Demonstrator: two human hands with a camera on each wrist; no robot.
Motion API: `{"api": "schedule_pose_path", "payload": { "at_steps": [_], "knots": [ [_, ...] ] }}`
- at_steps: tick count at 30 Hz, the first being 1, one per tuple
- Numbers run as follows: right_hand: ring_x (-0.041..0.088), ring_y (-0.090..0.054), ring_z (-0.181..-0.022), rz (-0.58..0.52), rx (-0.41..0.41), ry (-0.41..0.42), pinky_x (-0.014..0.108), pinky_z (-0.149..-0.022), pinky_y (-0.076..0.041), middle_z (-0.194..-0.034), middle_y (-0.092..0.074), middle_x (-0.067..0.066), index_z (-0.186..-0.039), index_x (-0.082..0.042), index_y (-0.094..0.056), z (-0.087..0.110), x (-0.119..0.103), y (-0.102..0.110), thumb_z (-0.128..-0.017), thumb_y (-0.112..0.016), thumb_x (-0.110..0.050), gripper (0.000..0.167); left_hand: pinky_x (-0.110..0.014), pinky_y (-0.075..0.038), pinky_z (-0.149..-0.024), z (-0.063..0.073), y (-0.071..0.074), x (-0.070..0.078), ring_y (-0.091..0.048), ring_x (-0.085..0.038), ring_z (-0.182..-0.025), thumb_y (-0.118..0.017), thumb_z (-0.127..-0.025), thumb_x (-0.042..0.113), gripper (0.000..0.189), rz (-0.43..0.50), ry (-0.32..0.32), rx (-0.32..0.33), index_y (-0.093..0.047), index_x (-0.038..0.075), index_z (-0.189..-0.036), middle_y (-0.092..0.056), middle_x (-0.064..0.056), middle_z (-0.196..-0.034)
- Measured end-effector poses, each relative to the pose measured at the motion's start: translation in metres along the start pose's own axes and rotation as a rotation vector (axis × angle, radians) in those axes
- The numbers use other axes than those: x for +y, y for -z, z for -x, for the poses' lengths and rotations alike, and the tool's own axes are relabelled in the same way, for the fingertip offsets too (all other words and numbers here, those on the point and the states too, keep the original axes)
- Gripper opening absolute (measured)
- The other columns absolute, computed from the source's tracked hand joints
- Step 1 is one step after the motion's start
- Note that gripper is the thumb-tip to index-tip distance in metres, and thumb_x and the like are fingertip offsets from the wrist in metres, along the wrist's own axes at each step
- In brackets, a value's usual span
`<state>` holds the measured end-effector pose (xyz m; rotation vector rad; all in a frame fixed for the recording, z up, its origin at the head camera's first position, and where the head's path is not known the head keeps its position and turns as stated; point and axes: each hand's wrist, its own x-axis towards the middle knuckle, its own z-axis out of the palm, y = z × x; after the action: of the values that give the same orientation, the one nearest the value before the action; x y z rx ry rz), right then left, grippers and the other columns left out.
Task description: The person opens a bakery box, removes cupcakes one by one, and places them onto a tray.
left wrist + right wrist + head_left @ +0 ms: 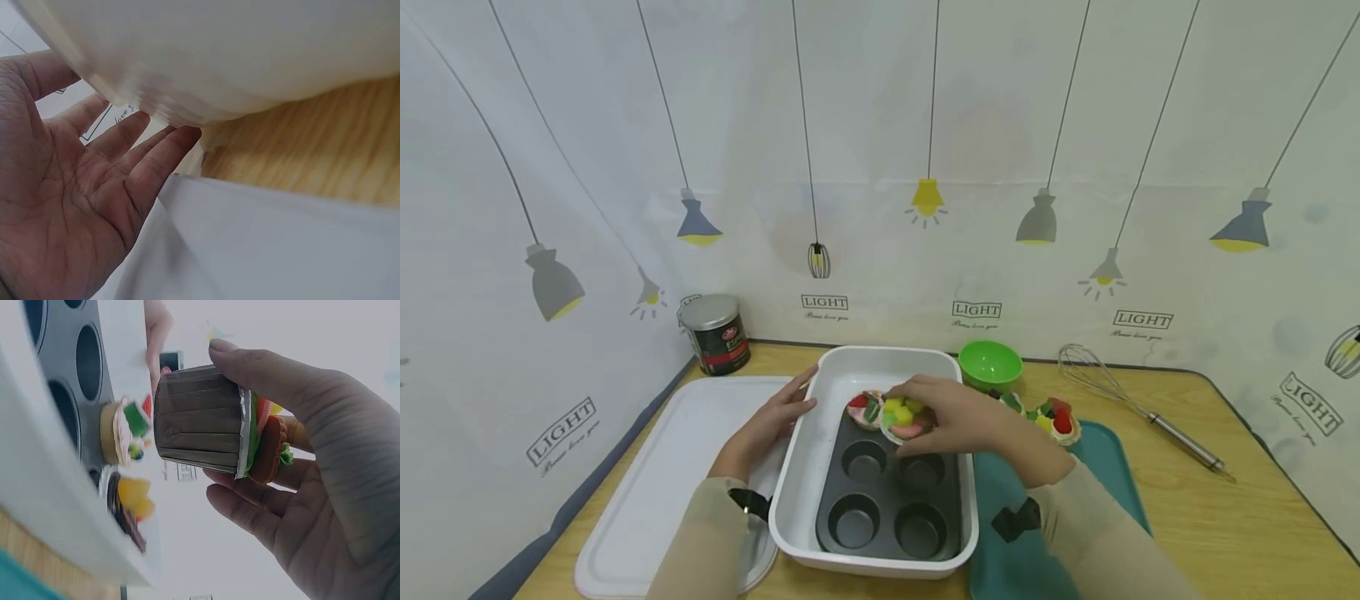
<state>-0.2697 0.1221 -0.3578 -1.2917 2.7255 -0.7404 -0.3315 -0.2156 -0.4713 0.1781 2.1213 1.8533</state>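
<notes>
My right hand (951,421) holds a toy cupcake (197,419) in a brown pleated cup over the muffin tin, thumb on one side and fingers on the other. Its top carries yellow, green and pink pieces. The dark muffin tin (887,487) lies inside a deep white container (778,508). A pink-topped cupcake (863,408) with red and green pieces sits at the tin's far left. Beside it, in the right wrist view, is a yellow-and-chocolate cupcake (131,497), hidden in the head view. My left hand (767,425) touches the container's left side with extended fingers (159,159).
A white lid (677,450) lies on the table at left. To the right, a teal tray (1112,458) holds further toy cupcakes (1060,421). Behind are a green bowl (991,362), a whisk (1150,412) and a dark can (718,337) against the wall covering.
</notes>
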Motion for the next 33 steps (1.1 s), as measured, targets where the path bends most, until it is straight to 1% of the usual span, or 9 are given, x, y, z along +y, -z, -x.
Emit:
{"api": "schedule_pose_path", "payload": {
  "at_steps": [3, 9, 13, 16, 19, 21, 23, 27, 33],
  "knots": [
    [0.011, -0.054, -0.092, -0.020, 0.033, -0.017, 0.028, -0.077, -0.051, -0.113, -0.059, -0.008, -0.137, -0.015, -0.059, 0.013, 0.010, 0.003, -0.080, -0.084, -0.047, 0.070, -0.060, -0.030, -0.113, 0.000, 0.000, -0.002, -0.033, -0.032, -0.147, -0.060, -0.100, 0.034, 0.064, -0.001, -0.006, 0.000, -0.031, 0.044, -0.156, -0.027, -0.003, -0.165],
    [0.010, -0.055, -0.090, -0.065, 0.075, -0.054, 0.028, -0.075, -0.053, -0.114, -0.059, -0.007, -0.138, -0.015, -0.057, 0.043, 0.029, 0.010, -0.080, -0.083, -0.049, 0.072, -0.061, -0.028, -0.114, 0.001, -0.001, -0.004, -0.031, -0.033, -0.148, -0.059, -0.099, 0.033, 0.064, 0.000, -0.011, -0.002, -0.031, 0.042, -0.156, -0.026, -0.004, -0.165],
    [0.012, -0.057, -0.087, -0.112, 0.092, -0.093, 0.029, -0.074, -0.053, -0.110, -0.058, -0.007, -0.139, -0.019, -0.055, 0.065, 0.039, 0.015, -0.080, -0.083, -0.047, 0.072, -0.062, -0.027, -0.114, 0.002, -0.002, -0.006, -0.029, -0.033, -0.149, -0.059, -0.100, 0.033, 0.064, -0.001, -0.007, -0.008, -0.031, 0.043, -0.156, -0.025, -0.004, -0.165],
    [0.011, -0.057, -0.090, -0.119, 0.120, -0.118, 0.029, -0.076, -0.053, -0.112, -0.058, -0.009, -0.140, -0.023, -0.054, 0.078, 0.046, 0.018, -0.080, -0.083, -0.047, 0.071, -0.063, -0.026, -0.114, 0.002, -0.002, -0.006, -0.030, -0.033, -0.148, -0.059, -0.099, 0.034, 0.062, 0.000, 0.001, 0.003, -0.033, 0.045, -0.155, -0.027, -0.003, -0.165],
    [0.011, -0.057, -0.090, -0.098, 0.160, -0.095, 0.029, -0.076, -0.052, -0.111, -0.059, -0.010, -0.137, -0.023, -0.056, 0.088, 0.054, 0.018, -0.079, -0.085, -0.045, 0.068, -0.064, -0.025, -0.114, 0.001, -0.002, -0.006, -0.029, -0.033, -0.149, -0.059, -0.099, 0.035, 0.061, 0.000, 0.008, 0.008, -0.034, 0.046, -0.154, -0.027, -0.002, -0.165],
    [0.011, -0.057, -0.088, -0.080, 0.181, -0.079, 0.029, -0.075, -0.051, -0.109, -0.059, -0.009, -0.136, -0.020, -0.058, 0.094, 0.059, 0.016, -0.078, -0.086, -0.043, 0.068, -0.065, -0.025, -0.114, 0.001, -0.002, -0.006, -0.029, -0.034, -0.149, -0.059, -0.099, 0.036, 0.062, -0.003, 0.010, 0.007, -0.033, 0.046, -0.154, -0.027, -0.002, -0.165],
    [0.010, -0.056, -0.087, -0.064, 0.183, -0.087, 0.028, -0.074, -0.051, -0.107, -0.058, -0.009, -0.135, -0.015, -0.059, 0.099, 0.066, 0.013, -0.079, -0.085, -0.044, 0.068, -0.064, -0.025, -0.114, 0.000, -0.002, -0.005, -0.029, -0.034, -0.149, -0.059, -0.099, 0.036, 0.062, -0.005, 0.008, 0.007, -0.033, 0.046, -0.154, -0.027, -0.003, -0.165],
    [0.008, -0.054, -0.088, -0.047, 0.147, -0.162, 0.028, -0.074, -0.050, -0.106, -0.057, -0.009, -0.138, -0.010, -0.058, 0.108, 0.078, 0.006, -0.079, -0.082, -0.050, 0.075, -0.062, -0.027, -0.114, 0.000, -0.002, -0.004, -0.029, -0.034, -0.148, -0.060, -0.099, 0.034, 0.063, 0.001, -0.002, 0.003, -0.033, 0.045, -0.155, -0.027, -0.003, -0.165],
    [0.010, -0.057, -0.095, -0.077, 0.112, -0.207, 0.031, -0.080, -0.052, -0.116, -0.061, -0.004, -0.137, -0.008, -0.059, 0.112, 0.087, -0.002, -0.079, -0.083, -0.050, 0.076, -0.062, -0.026, -0.114, 0.000, -0.001, -0.001, -0.030, -0.033, -0.148, -0.060, -0.099, 0.034, 0.062, 0.002, 0.002, 0.017, -0.034, 0.046, -0.154, -0.028, -0.003, -0.164]
  ]
}}
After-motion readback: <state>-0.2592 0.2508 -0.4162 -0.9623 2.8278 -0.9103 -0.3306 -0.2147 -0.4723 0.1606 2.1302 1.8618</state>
